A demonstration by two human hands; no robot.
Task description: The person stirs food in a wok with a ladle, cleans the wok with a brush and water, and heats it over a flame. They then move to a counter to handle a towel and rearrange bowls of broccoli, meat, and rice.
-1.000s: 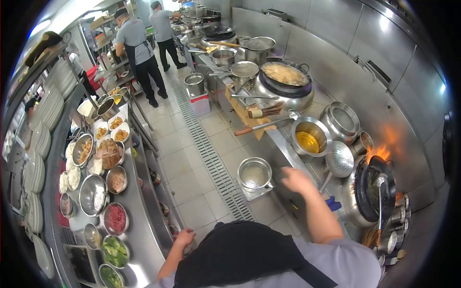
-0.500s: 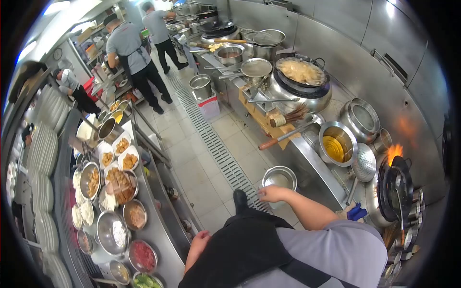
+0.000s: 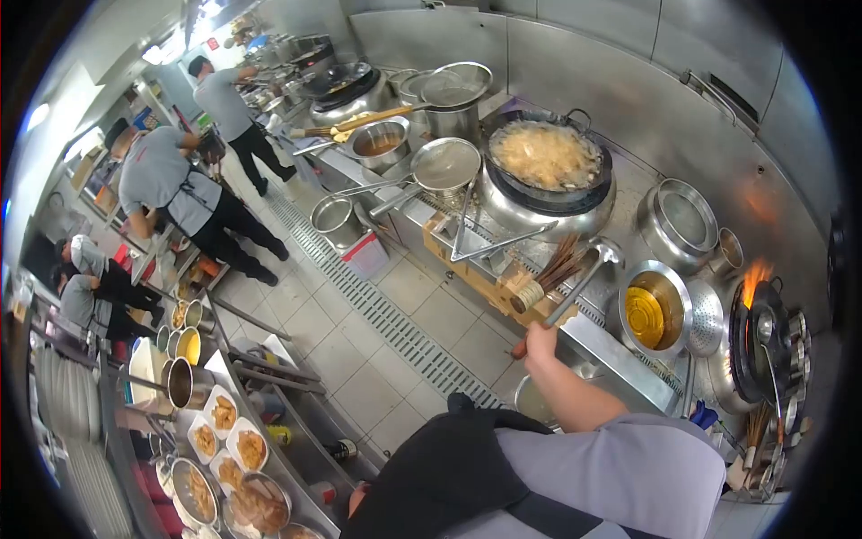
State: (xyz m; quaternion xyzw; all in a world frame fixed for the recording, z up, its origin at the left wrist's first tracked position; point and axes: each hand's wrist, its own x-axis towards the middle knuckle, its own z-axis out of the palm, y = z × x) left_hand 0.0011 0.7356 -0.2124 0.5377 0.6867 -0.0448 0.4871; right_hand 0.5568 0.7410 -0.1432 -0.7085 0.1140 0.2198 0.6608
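Observation:
My right hand [image 3: 540, 349] is closed round the handle of a ladle [image 3: 575, 296] that lies across the stove's front edge, its bowl towards the wall. The ladle's wooden end shows below my fingers. Beside it on the edge rests a bamboo wok brush [image 3: 549, 277]. To the right stands a metal pot [image 3: 675, 296] with yellow oil in it. Further back, a wok [image 3: 546, 157] holds food in pale, bubbling oil. Of my left hand [image 3: 357, 497] only a small patch shows beside the black apron; its fingers are hidden.
Flames rise beside another wok [image 3: 752, 341] at the right. A perforated skimmer [image 3: 706, 316] lies by the pot. Strainers [image 3: 446, 164] sit on the stove. White bowls of food [image 3: 247, 449] line the left counter [image 3: 296, 467]. A floor drain [image 3: 359, 296] runs along the aisle; co-workers [image 3: 175, 184] stand further along.
My right hand has reached forward from above the floor bucket and taken hold of the ladle handle. My left hand has mostly dropped out of sight. The view has turned.

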